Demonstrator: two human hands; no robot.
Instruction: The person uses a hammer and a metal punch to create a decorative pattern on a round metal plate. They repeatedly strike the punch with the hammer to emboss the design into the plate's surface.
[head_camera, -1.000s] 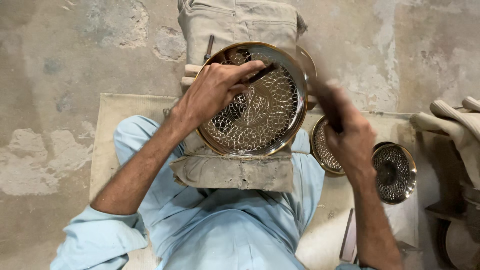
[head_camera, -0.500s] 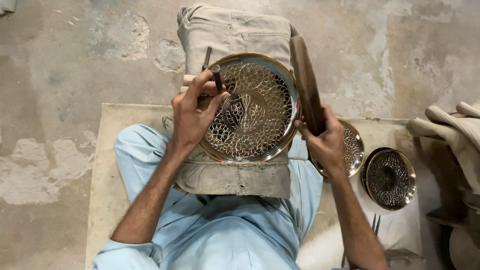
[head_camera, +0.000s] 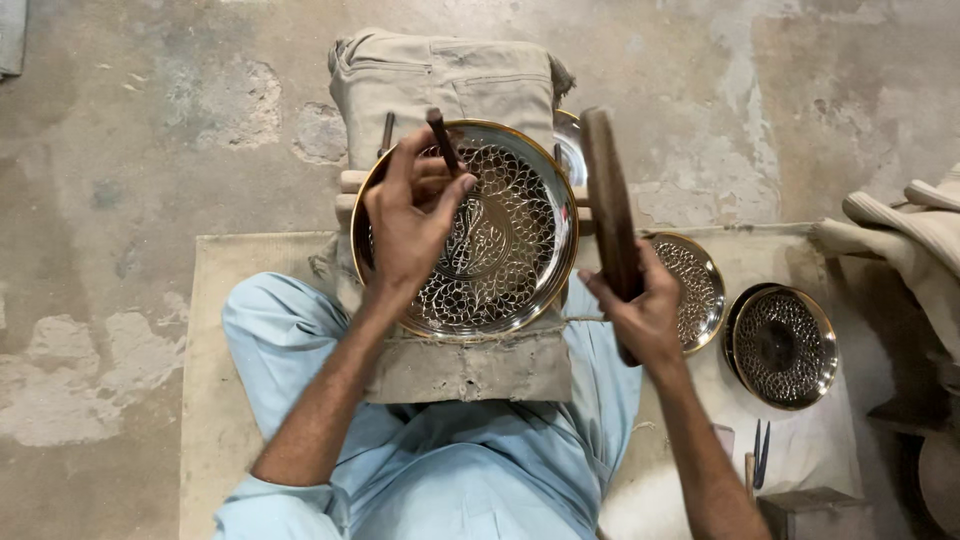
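A round metal plate (head_camera: 520, 240) with pierced lattice work and a brass rim rests tilted on a cloth-wrapped block (head_camera: 470, 365) between my knees. My left hand (head_camera: 410, 225) lies on the plate's left side and grips a thin dark chisel (head_camera: 442, 138), its upper end pointing up and away. My right hand (head_camera: 640, 315) is to the right of the plate and holds a dark wooden mallet (head_camera: 608, 205) raised upright beside the rim.
Two smaller pierced metal dishes (head_camera: 695, 290) (head_camera: 785, 345) lie on the mat to the right. A beige cloth bundle (head_camera: 445, 80) sits behind the plate. Small tools (head_camera: 758, 455) lie at the lower right. Folded fabric (head_camera: 910, 235) is at the right edge.
My right hand has lifted the mallet from low on the right to upright beside the plate. My left hand has shifted on the plate and stood the chisel up.
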